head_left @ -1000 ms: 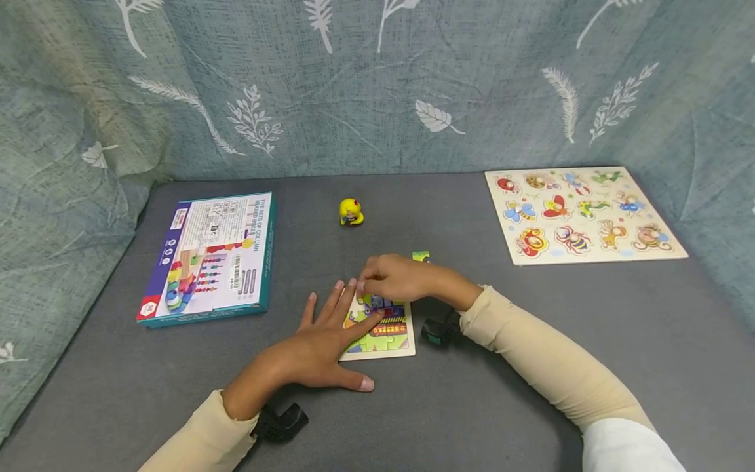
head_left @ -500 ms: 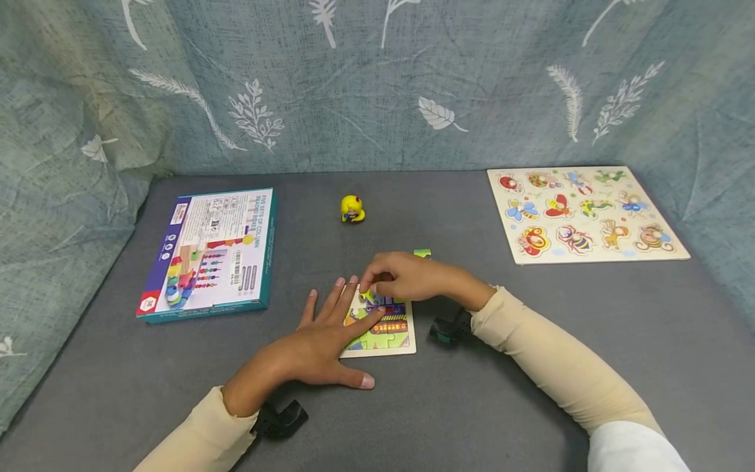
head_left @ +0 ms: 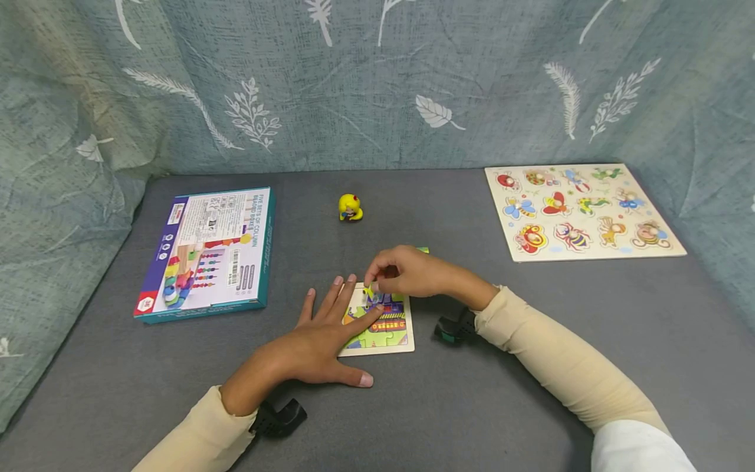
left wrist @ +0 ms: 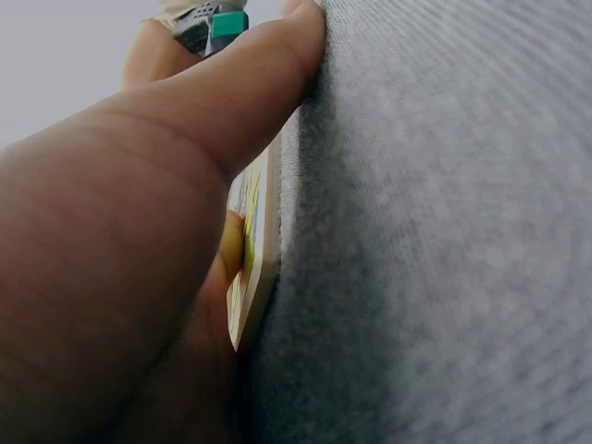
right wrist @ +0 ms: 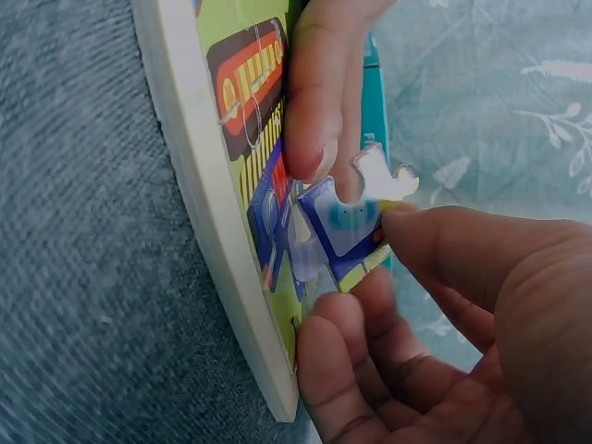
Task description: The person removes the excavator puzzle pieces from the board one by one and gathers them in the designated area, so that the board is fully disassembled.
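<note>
My left hand [head_left: 318, 344] lies with spread, straight fingers across the left side of a small wooden jigsaw puzzle [head_left: 389, 339], its index finger pressing on the picture of a vehicle with an orange track. Over the puzzle's far part, my right hand [head_left: 407, 272] pinches a puzzle piece [right wrist: 347, 222] between thumb and fingers. That piece, blue and purple with yellow-green, stands tilted up from the board in the right wrist view. The left wrist view shows the left thumb [left wrist: 250, 88] on the cloth beside the puzzle's pale edge [left wrist: 264, 250].
Behind the right hand a bit of a green piece [head_left: 423, 250] peeks out, mostly hidden. A yellow toy figure [head_left: 350, 208] stands farther back. On the left lies a bead-set box [head_left: 203, 255]; at the back right lies an insect picture board [head_left: 584, 213]. A leaf-patterned curtain [head_left: 377, 118] hangs behind.
My right hand has shifted slightly right and away, and the pinched piece has come up from the puzzle and into view. The left hand stays in place on the puzzle.
</note>
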`<state>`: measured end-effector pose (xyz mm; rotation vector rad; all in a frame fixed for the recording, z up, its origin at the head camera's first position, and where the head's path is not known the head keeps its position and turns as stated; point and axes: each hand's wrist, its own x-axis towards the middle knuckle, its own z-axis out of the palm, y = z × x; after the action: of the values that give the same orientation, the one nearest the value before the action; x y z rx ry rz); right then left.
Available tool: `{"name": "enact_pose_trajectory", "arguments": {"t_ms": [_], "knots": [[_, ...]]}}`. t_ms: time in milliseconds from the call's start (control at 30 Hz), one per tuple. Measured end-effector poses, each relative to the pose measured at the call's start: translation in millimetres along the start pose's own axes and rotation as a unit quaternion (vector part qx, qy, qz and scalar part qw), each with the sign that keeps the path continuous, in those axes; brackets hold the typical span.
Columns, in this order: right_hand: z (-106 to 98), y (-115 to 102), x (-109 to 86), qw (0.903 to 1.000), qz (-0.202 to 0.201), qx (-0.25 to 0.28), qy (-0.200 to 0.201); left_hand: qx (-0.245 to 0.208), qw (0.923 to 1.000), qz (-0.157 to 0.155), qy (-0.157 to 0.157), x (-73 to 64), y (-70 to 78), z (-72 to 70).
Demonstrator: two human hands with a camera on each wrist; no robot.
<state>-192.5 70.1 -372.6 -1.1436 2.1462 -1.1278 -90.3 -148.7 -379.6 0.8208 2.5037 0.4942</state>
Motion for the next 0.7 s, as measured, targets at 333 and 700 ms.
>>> {"name": "enact_pose_trajectory", "arguments": {"t_ms": [333, 700], "knots": [[-1.3, 1.2, -2.1, 1.0000, -0.005, -0.001, 0.007, 0.008, 0.9999, -0.011, -0.007, 1.1, 0.6, -0.9], [-3.5, 8.6, -9.1, 0.9985, -0.002, 0.048, 0.029, 0.009, 0.9998, -0.014, -0.008, 1.1, 0.8, 0.3]]}}
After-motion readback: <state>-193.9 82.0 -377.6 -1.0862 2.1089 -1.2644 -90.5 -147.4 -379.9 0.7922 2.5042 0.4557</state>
